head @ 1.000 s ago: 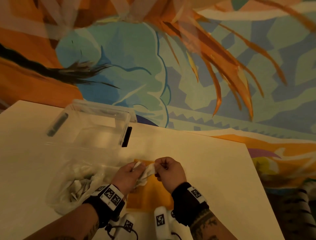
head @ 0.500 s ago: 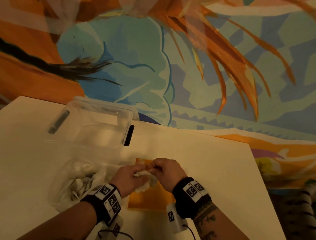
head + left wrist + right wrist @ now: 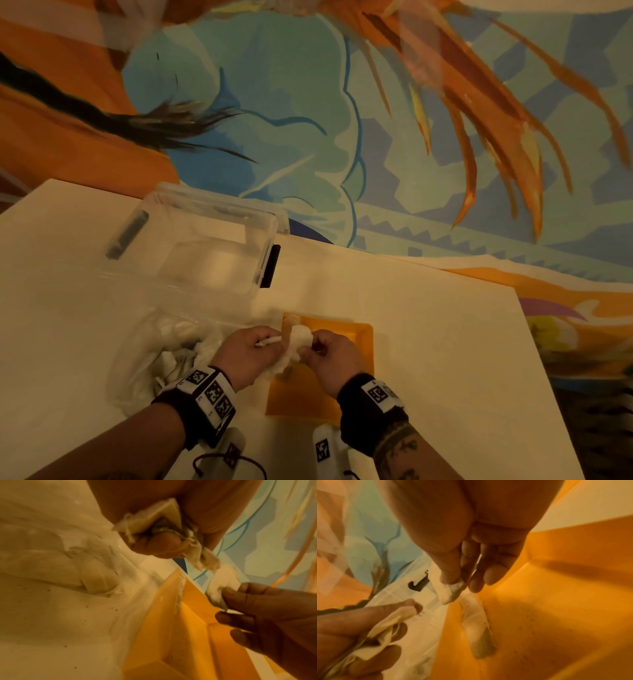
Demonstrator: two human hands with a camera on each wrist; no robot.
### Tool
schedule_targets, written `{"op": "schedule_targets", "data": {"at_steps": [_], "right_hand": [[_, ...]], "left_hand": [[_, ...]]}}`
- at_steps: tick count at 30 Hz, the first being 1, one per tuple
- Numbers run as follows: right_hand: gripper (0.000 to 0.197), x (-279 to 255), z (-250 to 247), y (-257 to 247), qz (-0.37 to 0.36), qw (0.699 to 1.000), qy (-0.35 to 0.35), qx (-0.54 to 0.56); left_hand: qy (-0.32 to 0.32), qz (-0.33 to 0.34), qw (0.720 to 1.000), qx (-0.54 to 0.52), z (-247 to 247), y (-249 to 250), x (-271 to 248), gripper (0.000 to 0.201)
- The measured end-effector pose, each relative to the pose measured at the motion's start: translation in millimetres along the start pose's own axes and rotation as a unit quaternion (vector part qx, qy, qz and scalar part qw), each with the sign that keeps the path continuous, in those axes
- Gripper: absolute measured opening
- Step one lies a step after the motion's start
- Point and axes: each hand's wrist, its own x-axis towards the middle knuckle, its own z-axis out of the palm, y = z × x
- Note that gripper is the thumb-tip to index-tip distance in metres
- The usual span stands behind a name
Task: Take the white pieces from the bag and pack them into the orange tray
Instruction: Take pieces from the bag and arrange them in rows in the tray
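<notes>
Both hands hold white pieces over the orange tray (image 3: pixel 356 337) near the table's front. My left hand (image 3: pixel 253 353) grips a bunch of white pieces (image 3: pixel 154 519) in its curled fingers. My right hand (image 3: pixel 329 349) pinches one white piece (image 3: pixel 452 592) between thumb and fingertips, just right of the left hand, and a fluffy white piece (image 3: pixel 298 342) shows between them. Another white piece (image 3: pixel 477 628) lies in the tray (image 3: pixel 556 615) along its left wall. The clear bag (image 3: pixel 164 356) with more white pieces lies left of the tray.
An open clear plastic box (image 3: pixel 205 246) with a black latch (image 3: pixel 270 265) stands behind the bag. The white table (image 3: pixel 428 342) ends at the right, above a patterned floor (image 3: pixel 411 137). The tray (image 3: pixel 188 635) has inner dividers.
The hands stayed together over the tray's left part, working the white pieces between them. The view shifted slightly.
</notes>
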Motion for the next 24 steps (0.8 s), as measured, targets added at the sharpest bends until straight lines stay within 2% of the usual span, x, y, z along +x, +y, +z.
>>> {"op": "schedule_targets", "data": {"at_steps": [3, 7, 12, 15, 18, 21, 24], "right_hand": [[0.011, 9, 9, 14, 0.071, 0.997, 0.013, -0.012], [0.022, 17, 25, 26, 0.125, 0.988, -0.051, -0.077], [0.019, 23, 46, 26, 0.18, 0.966, -0.115, -0.144], [0.023, 29, 56, 29, 0.203, 0.96, -0.107, -0.161], [0.014, 35, 62, 36, 0.223, 0.957, -0.088, -0.164], [0.024, 39, 66, 41, 0.245, 0.952, -0.074, -0.168], [0.022, 43, 67, 42, 0.25, 0.949, -0.072, -0.177]], "left_hand": [[0.044, -0.039, 0.996, 0.073, -10, -10, 5, 0.01], [0.003, -0.072, 0.988, 0.133, -8, -22, 8, 0.017], [-0.05, -0.051, 0.981, 0.181, -1, -35, 13, 0.014], [-0.059, -0.043, 0.979, 0.188, 0, -39, 15, 0.014], [-0.066, -0.039, 0.98, 0.186, -1, -43, 18, 0.013], [-0.068, -0.033, 0.978, 0.193, -1, -44, 19, 0.013], [-0.069, -0.027, 0.975, 0.209, 0, -46, 20, 0.015]]}}
